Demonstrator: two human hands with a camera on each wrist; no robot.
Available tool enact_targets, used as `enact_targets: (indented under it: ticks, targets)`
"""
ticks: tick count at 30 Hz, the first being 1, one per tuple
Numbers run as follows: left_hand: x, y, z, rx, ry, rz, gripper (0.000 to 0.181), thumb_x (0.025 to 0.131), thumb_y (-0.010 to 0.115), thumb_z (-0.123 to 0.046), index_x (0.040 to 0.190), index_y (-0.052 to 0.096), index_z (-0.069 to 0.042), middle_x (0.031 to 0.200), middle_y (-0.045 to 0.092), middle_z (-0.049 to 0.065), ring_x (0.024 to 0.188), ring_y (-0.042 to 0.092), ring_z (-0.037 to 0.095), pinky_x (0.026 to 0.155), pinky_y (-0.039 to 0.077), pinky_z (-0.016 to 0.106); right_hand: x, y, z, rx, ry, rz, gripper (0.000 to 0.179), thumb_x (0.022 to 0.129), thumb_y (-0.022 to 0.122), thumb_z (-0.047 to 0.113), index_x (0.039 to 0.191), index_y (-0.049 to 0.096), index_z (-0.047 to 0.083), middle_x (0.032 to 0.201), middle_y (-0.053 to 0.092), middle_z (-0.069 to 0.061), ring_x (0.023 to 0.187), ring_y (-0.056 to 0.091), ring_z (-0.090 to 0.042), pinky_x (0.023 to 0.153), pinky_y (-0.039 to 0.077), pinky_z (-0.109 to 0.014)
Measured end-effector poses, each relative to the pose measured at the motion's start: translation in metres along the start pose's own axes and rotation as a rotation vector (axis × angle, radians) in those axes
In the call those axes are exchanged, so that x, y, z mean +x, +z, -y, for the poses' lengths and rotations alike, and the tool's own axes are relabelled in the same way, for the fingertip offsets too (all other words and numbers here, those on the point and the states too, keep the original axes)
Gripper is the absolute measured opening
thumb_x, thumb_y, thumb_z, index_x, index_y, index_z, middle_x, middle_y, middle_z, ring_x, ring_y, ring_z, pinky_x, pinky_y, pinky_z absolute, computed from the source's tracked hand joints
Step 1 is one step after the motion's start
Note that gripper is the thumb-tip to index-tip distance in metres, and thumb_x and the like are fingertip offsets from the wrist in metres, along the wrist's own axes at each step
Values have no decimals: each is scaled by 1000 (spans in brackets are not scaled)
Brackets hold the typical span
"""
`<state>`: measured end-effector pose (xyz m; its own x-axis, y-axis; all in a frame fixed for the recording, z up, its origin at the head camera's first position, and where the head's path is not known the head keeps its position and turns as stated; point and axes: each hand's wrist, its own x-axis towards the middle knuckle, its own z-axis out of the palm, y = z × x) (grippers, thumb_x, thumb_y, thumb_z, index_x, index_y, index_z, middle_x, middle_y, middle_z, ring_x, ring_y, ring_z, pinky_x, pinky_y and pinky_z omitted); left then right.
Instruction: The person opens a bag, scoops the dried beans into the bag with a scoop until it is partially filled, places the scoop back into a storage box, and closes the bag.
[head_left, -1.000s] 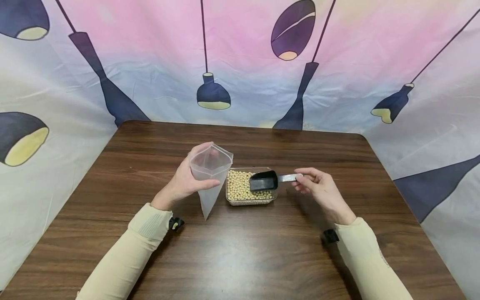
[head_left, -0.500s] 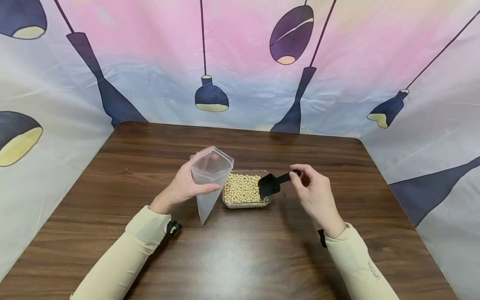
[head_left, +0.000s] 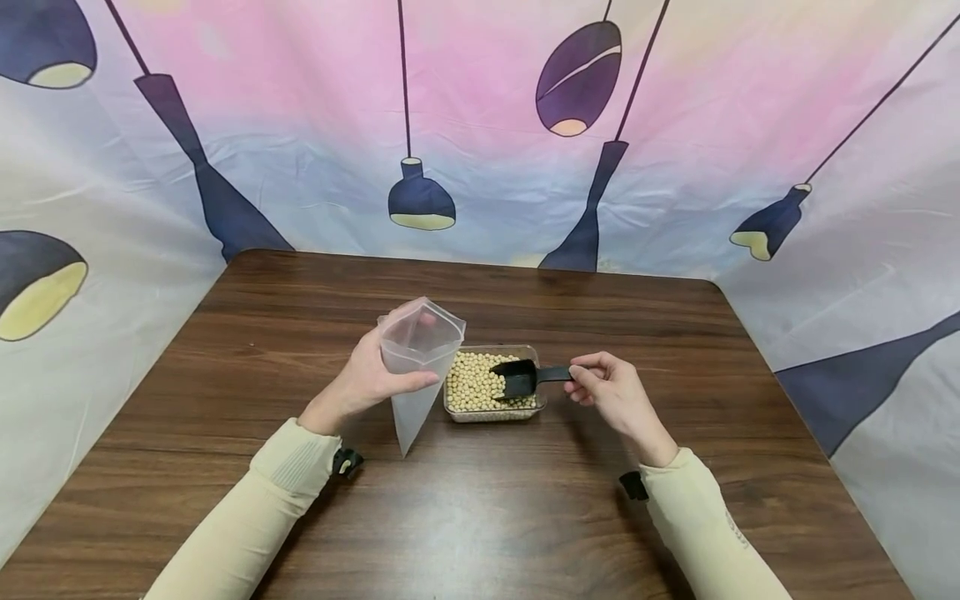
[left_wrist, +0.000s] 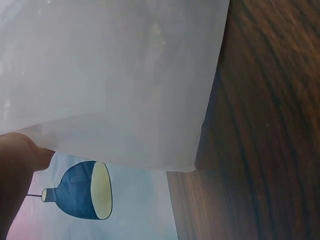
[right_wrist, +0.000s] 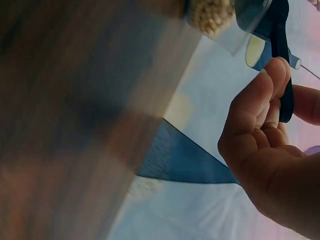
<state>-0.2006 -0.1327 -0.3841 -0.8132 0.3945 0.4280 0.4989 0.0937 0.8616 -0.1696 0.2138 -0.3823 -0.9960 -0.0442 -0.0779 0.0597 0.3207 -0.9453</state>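
My left hand (head_left: pixel 375 371) grips a translucent cone-shaped plastic bag (head_left: pixel 420 354), its wide mouth up and its tip pointing down. In the left wrist view the bag (left_wrist: pixel 110 85) fills most of the frame. Right beside it stands a clear rectangular container (head_left: pixel 491 417) of pale yellow soybeans (head_left: pixel 468 383). My right hand (head_left: pixel 615 396) pinches the handle of a black scoop (head_left: pixel 517 379) between thumb and fingers. The scoop's front edge is down among the beans, and some beans lie in its mouth. In the right wrist view the scoop handle (right_wrist: pixel 282 55) runs between the fingertips.
Everything is over a dark wood-grain table (head_left: pixel 480 517). Behind it hangs a cloth backdrop (head_left: pixel 315 125) printed with lamps, meeting the table's far edge. Long pale sleeves cover both forearms, and each wrist has a small black device strapped on.
The scoop was tilted up with its handle raised, then turned over, and now lies lower with its edge in the beans. My right hand moved left and down. The left hand stays around the bag.
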Motion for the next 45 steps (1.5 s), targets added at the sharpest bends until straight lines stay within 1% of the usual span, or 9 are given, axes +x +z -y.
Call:
enact_targets:
  ticks: [5,10,13,20,25,30,36,41,45]
  targets:
    - [1,0,0,5,10,-4,93,71,83,2,150,37,-14,131,53,12,116,52,29,86,51,31,4,8,-8,99,70,68,29,97,56,7,117,53,-13,81,70,-15,66,65,-13,66,56,-32]
    - [0,1,-1,-12,-12,-10,93,71,82,3,150,38,-18,132,53,12,116,52,29,87,51,31,6,14,-12,153,110,109,27,99,55,9,117,53,-12,83,70,-14,69,64,-14,67,55,-29]
    - [0,2,0,-28,-14,-17,94,71,82,4,150,36,-18,132,52,12,117,51,30,87,51,31,7,14,-15,186,114,110,26,100,52,7,118,52,-12,82,69,-12,70,64,-14,66,54,-27]
    - [-5,3,6,-39,68,-29,99,71,80,7,153,28,-14,134,50,15,117,50,30,89,49,29,8,8,-18,214,115,80,27,103,46,9,119,52,-12,80,65,-8,69,62,-14,66,52,-26]
    - [-4,2,5,-4,69,-22,99,71,81,6,153,29,-15,136,50,14,118,49,30,91,46,29,6,-1,-17,264,139,67,31,104,43,12,124,49,-11,82,63,-6,70,59,-13,68,52,-26]
    - [-3,2,4,-21,60,-6,98,71,81,5,152,29,-14,138,48,14,119,48,32,91,46,29,4,-8,-14,329,158,48,32,105,41,13,128,46,-8,83,62,-3,73,59,-11,71,51,-26]
    - [-2,0,3,-12,50,-2,98,70,82,5,152,31,-16,139,48,13,119,48,32,91,45,30,3,-17,5,437,97,22,38,105,43,17,132,43,-10,82,63,-1,72,58,-10,72,51,-25]
    - [-3,0,2,-16,41,4,99,70,82,5,152,31,-17,140,48,12,120,48,31,91,45,29,1,-23,29,568,-22,18,44,103,49,22,132,41,-11,83,64,-2,74,60,-11,71,51,-24]
    - [-3,0,2,-15,43,0,99,70,82,5,152,31,-16,140,48,13,121,47,32,92,45,28,1,-20,51,633,-125,23,36,102,51,20,125,47,-7,84,65,-4,76,61,-12,71,52,-23]
